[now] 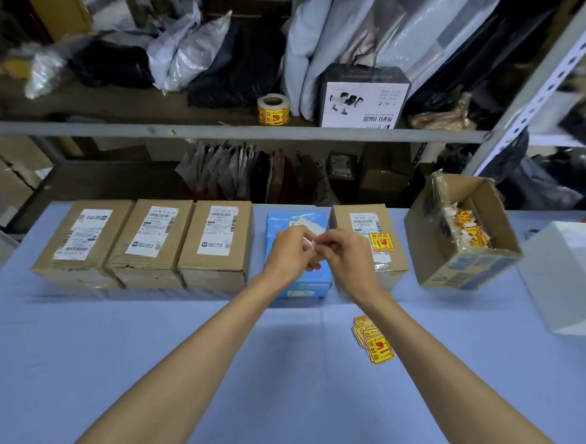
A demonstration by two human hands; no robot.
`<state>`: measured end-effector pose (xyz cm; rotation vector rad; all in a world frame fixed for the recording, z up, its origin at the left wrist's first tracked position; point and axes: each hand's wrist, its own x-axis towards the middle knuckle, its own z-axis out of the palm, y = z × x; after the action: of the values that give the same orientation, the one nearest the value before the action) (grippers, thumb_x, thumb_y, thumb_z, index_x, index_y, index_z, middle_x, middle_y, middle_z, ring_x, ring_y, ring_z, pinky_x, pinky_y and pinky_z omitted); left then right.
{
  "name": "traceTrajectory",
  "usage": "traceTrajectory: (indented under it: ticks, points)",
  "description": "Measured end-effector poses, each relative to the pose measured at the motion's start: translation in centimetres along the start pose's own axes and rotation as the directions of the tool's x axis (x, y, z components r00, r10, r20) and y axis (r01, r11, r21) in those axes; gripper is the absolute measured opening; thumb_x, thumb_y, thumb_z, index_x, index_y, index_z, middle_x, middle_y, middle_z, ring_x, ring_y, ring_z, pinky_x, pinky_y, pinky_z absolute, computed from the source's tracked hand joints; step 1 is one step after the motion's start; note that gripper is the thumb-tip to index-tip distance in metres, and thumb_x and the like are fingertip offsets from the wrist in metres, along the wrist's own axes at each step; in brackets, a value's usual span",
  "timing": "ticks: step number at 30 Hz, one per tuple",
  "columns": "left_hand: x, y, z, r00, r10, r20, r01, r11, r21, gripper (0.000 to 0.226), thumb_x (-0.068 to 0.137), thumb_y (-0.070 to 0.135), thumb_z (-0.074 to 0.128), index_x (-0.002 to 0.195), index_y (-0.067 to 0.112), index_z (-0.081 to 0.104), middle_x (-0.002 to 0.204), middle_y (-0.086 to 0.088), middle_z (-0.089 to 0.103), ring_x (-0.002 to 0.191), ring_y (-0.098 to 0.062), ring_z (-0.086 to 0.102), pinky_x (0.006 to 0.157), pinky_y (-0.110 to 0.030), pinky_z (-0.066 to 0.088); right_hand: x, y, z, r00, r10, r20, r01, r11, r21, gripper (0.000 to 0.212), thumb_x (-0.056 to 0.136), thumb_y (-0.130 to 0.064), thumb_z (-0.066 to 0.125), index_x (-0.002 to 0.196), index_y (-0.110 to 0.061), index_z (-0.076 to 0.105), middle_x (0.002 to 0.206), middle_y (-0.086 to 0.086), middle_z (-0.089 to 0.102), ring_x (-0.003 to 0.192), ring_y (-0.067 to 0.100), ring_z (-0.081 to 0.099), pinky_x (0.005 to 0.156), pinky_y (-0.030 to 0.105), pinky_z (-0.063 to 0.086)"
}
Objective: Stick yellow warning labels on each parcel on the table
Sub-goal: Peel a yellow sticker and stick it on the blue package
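Pinches label (309, 242) over blue parcel (310, 284) with left hand (291, 252) and right hand (346, 256), fingertips clamped on it. Right of parcel, labelled box (340, 219); nearer, spare labels (373, 341).

- A row of parcels (215, 241) stood on the table (139, 349).
- An open carton (462, 232) sat right of the row.
- Loose labels (373, 340) lay before the rightmost parcel (340, 221).
- A label roll (273, 109) stood on the shelf (187, 131) behind.

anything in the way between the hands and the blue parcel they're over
Nothing visible does. The left hand and right hand pinch a small pale strip right above the blue parcel; its uncovered top shows only a white patch.
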<state>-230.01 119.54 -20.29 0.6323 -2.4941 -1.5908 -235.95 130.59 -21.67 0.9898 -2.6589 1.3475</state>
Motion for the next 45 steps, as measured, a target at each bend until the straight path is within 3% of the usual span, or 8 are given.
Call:
traceTrajectory:
  ticks: [7,11,15,23,27,33,40,45]
  points:
    - [0.1,3.0,3.1,0.995,0.077,0.065,-0.066,0.987,-0.15,0.021,0.08,0.003,0.07,0.101,-0.001,0.069,0.084,-0.013,0.073,0.076,-0.021,0.073,0.074,-0.031,0.06,-1.3,1.1,-5.0,0.96,0.214,-0.18,-0.174,0.961,0.214,0.007,0.082,-0.002,0.063,0.082,-0.005,0.069,0.069,0.001,0.068,0.063,0.006,0.063,0.058,0.025,0.055]
    - [0.2,5.0,5.0,0.99,0.134,0.055,-0.12,0.972,-0.2,0.004,0.087,0.009,0.067,0.087,0.01,0.071,0.074,-0.012,0.072,0.066,-0.02,0.073,0.063,-0.028,0.059,-2.4,1.7,-7.8,0.95,0.242,-0.196,-0.172,0.932,0.318,0.006,0.081,-0.002,0.067,0.082,-0.005,0.072,0.069,0.003,0.07,0.061,0.008,0.064,0.058,0.022,0.053]
    - [0.7,5.9,7.2,0.991,0.124,0.05,-0.112,0.973,-0.2,0.009,0.087,0.015,0.067,0.078,0.015,0.07,0.066,-0.006,0.07,0.058,-0.013,0.068,0.059,-0.024,0.056,-3.9,2.3,-9.8,0.94,0.264,-0.216,-0.178,0.919,0.351,0.02,0.079,0.002,0.066,0.086,-0.013,0.077,0.075,-0.003,0.074,0.072,0.009,0.07,0.068,0.021,0.055]
    - [1.5,7.8,11.6,0.992,0.031,0.122,-0.003,0.974,-0.227,0.008,0.083,0.022,0.073,0.075,0.019,0.073,0.074,-0.003,0.072,0.065,-0.011,0.07,0.056,-0.021,0.05,-5.8,4.8,-13.5,0.919,0.32,-0.231,-0.219,0.901,0.375,0.021,0.083,-0.005,0.069,0.103,-0.009,0.075,0.087,-0.001,0.075,0.076,0.002,0.069,0.066,0.013,0.051]
    - [1.8,8.5,12.9,0.99,-0.028,0.137,0.071,0.946,-0.317,0.009,0.084,0.015,0.072,0.075,0.015,0.073,0.071,-0.009,0.072,0.064,-0.014,0.07,0.063,-0.023,0.058,-5.9,5.9,-14.3,0.91,0.336,-0.242,-0.218,0.886,0.41,0.023,0.083,-0.01,0.072,0.105,-0.007,0.074,0.094,0.002,0.076,0.087,0.009,0.071,0.077,0.02,0.056]
    - [2.3,8.8,13.9,0.968,0.077,0.239,0.023,0.92,-0.391,0.009,0.086,0.01,0.068,0.092,0.007,0.074,0.08,-0.012,0.073,0.078,-0.023,0.073,0.077,-0.031,0.059,-4.9,7.6,-15.7,0.899,0.32,-0.299,-0.21,0.914,0.347,0.015,0.082,-0.012,0.073,0.096,-0.008,0.077,0.084,0.001,0.075,0.079,0.007,0.07,0.069,0.016,0.053]
    - [3.4,10.4,15.7,0.958,0.188,0.218,-0.136,0.963,-0.233,0.009,0.083,0.013,0.07,0.088,0.011,0.077,0.077,-0.006,0.073,0.08,-0.022,0.071,0.075,-0.035,0.06,-3.3,9.9,-16.5,0.859,0.371,-0.353,-0.271,0.914,0.301,0.008,0.081,-0.008,0.071,0.086,-0.008,0.077,0.077,0.002,0.073,0.074,0.009,0.067,0.065,0.017,0.053]
    - [6.5,11.9,19.2,0.92,0.214,0.328,-0.241,0.969,0.045,0.03,0.083,0.022,0.059,0.11,0.025,0.073,0.101,-0.003,0.073,0.099,-0.018,0.065,0.083,-0.039,0.055,-0.4,13.0,-19.0,0.87,0.285,-0.403,-0.305,0.952,0.016,0.01,0.08,-0.004,0.068,0.084,-0.008,0.077,0.078,0.002,0.073,0.074,0.012,0.065,0.07,0.022,0.052]
